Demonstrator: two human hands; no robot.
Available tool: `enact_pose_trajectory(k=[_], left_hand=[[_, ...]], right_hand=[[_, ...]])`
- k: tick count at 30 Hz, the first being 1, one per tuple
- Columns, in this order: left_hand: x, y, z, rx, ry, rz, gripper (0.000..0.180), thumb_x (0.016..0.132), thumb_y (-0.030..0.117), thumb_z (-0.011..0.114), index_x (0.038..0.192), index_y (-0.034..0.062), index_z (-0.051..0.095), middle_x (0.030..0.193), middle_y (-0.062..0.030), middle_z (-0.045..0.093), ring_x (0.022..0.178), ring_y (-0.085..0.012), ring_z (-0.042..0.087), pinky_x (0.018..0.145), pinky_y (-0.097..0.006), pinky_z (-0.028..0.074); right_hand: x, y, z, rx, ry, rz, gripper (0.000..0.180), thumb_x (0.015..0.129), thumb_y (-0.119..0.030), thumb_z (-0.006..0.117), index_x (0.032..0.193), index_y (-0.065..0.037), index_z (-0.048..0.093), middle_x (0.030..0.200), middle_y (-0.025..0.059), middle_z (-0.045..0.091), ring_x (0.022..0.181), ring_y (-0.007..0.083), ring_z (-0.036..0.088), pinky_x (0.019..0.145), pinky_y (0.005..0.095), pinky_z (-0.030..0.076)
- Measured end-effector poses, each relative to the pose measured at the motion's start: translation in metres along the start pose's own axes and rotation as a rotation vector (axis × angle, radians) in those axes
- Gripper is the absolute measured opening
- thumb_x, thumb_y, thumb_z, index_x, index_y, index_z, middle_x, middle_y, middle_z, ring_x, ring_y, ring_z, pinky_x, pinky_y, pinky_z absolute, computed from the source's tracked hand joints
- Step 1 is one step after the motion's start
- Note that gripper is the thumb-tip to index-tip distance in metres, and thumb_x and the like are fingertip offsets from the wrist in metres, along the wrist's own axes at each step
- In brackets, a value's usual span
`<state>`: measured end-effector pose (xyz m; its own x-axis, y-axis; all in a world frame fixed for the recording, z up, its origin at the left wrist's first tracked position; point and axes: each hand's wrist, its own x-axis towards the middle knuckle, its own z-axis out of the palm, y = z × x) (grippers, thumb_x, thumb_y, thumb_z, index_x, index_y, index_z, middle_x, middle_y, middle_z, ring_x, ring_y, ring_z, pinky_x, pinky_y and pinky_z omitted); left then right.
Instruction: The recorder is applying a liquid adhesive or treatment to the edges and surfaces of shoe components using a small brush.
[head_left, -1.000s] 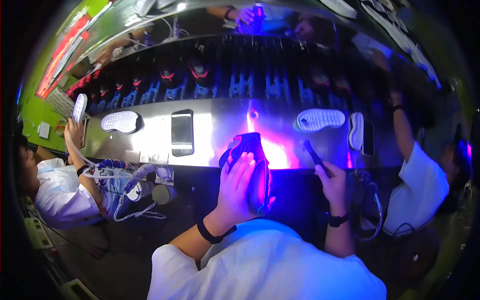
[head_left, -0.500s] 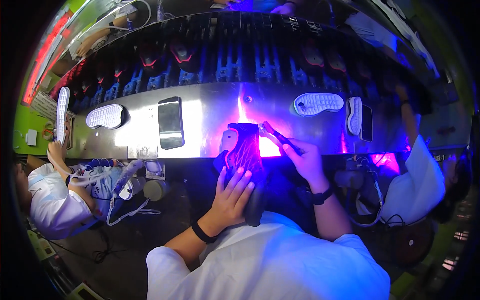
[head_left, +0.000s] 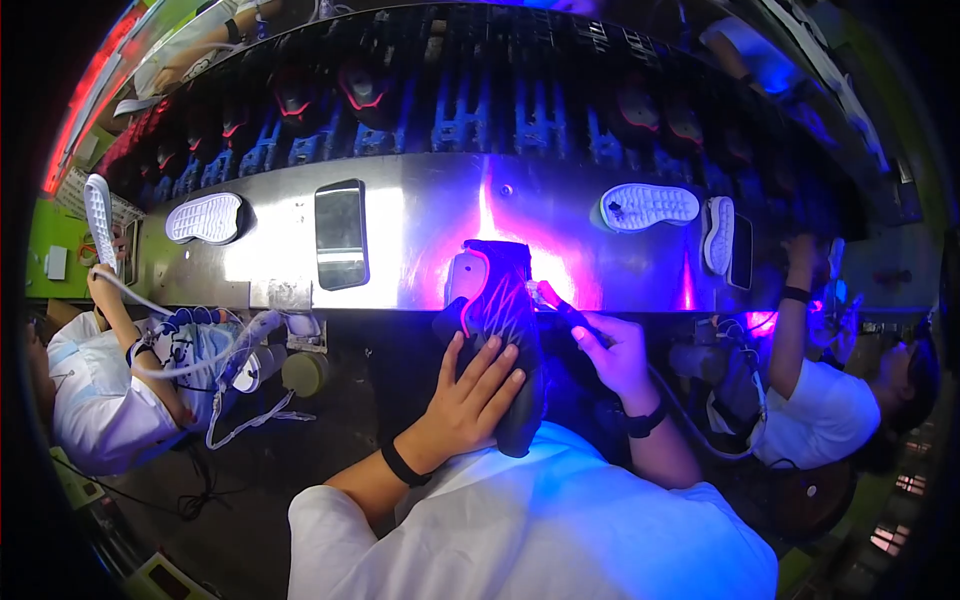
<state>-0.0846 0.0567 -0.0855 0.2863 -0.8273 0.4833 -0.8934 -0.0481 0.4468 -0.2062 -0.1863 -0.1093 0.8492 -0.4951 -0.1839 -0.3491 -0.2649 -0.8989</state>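
Note:
A black shoe upper with pink lines (head_left: 497, 300) stands toe-up at the near edge of the shiny metal conveyor table (head_left: 420, 230). My left hand (head_left: 470, 395) lies flat on the side of the shoe, fingers spread over it. My right hand (head_left: 615, 350) grips a thin pen-like tool (head_left: 562, 308) whose tip touches the right side of the shoe. Purple light glows on the metal around the shoe.
A white sole (head_left: 203, 217) and a dark flat plate (head_left: 341, 235) lie on the table to the left; another white sole (head_left: 648, 205) and a third on edge (head_left: 718, 235) lie to the right. Seated people work at both sides. Racks of dark shoes fill the far side.
The view has shifted so the table sits higher. My right hand has moved in from the right and brought the tool tip against the shoe. My left hand stays on the shoe.

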Motion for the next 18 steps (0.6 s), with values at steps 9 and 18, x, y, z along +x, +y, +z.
enact_pose_trajectory(k=[9, 18], left_hand=[[-0.001, -0.003, 0.0, 0.024, -0.054, 0.016, 0.051, 0.083, 0.022, 0.071, 0.127, 0.0002, 0.059, 0.138, -0.0233, 0.057, 0.133, -0.0399, 0.052, 0.111, -0.07, 0.028], [0.008, -0.003, 0.001, 0.04, -0.097, -0.007, 0.058, 0.081, 0.028, 0.072, 0.13, 0.0008, 0.059, 0.141, -0.0221, 0.055, 0.136, -0.0378, 0.05, 0.113, -0.068, 0.026]], right_hand=[[0.006, -0.02, -0.027, -0.092, -0.08, -0.023, 0.03, 0.09, -0.018, 0.076, 0.112, 0.002, 0.073, 0.099, 0.0165, 0.076, 0.088, 0.0177, 0.072, 0.08, 0.0317, 0.055], [-0.012, 0.001, -0.02, 0.187, -0.143, 0.11, 0.031, 0.093, -0.018, 0.073, 0.117, 0.003, 0.071, 0.09, 0.0062, 0.073, 0.076, 0.011, 0.065, 0.071, 0.028, 0.053]])
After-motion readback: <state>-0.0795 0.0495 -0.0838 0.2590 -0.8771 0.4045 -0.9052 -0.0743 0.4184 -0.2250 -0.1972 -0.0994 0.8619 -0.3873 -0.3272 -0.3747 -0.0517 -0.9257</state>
